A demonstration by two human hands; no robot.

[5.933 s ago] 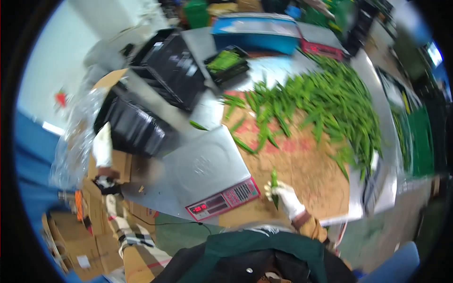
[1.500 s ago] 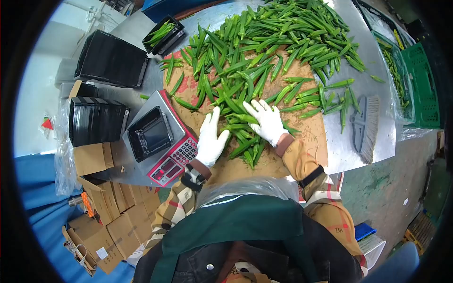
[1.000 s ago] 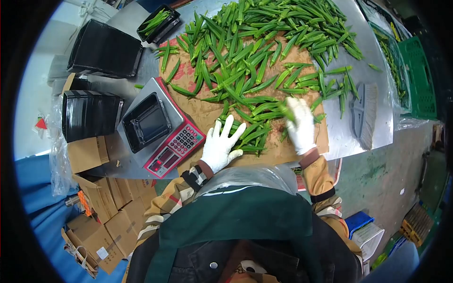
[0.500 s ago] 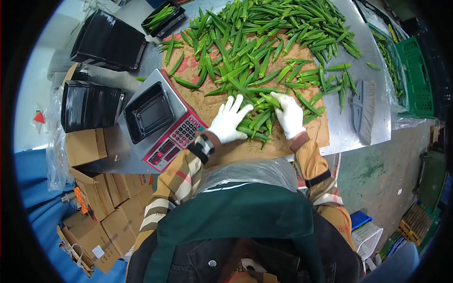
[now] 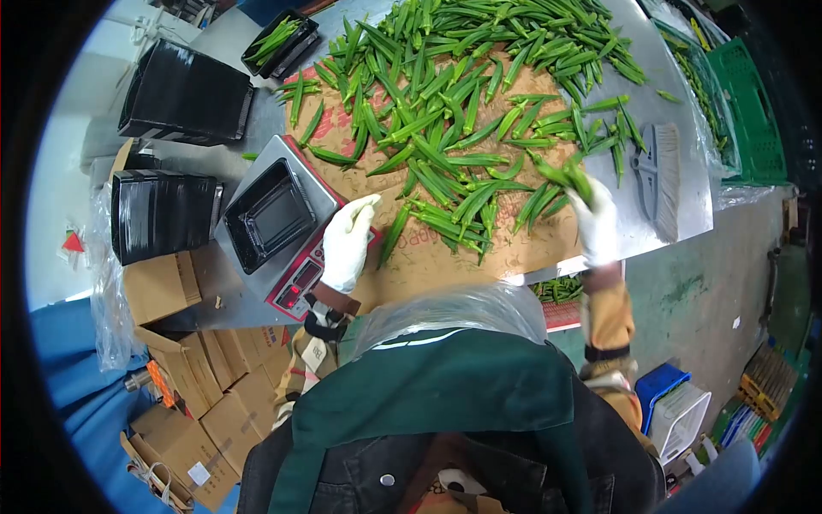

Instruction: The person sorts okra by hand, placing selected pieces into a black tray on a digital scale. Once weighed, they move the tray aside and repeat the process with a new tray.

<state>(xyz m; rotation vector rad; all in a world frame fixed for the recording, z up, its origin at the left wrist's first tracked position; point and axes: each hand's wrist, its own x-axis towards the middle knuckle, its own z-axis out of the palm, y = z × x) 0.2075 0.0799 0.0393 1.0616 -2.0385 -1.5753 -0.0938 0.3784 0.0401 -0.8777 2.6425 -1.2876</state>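
Note:
Green okra pods (image 5: 428, 163) lie spread over a brown cardboard sheet (image 5: 402, 283) on a metal table, heaped thickest at the far side. My right hand (image 5: 599, 224), in a white glove, holds a few okra pods (image 5: 567, 175) above the right part of the sheet. The gloved left hand (image 5: 349, 242) is over the right edge of a red and silver scale (image 5: 300, 287), its fingers together; anything between them is too small to make out. An empty black tray (image 5: 270, 216) rests on the scale.
Stacked black trays (image 5: 184, 94) and a second stack (image 5: 163, 214) stand at the left. A small black tray (image 5: 281, 43) holds okra. A grey brush (image 5: 659, 184) lies at the right, with a green crate (image 5: 749, 111) beyond. Cardboard boxes (image 5: 205, 411) sit below left.
My hands have moved apart from the near okra. The left went leftward to the scale and its fingers closed up; the right moved rightward, lifting pods.

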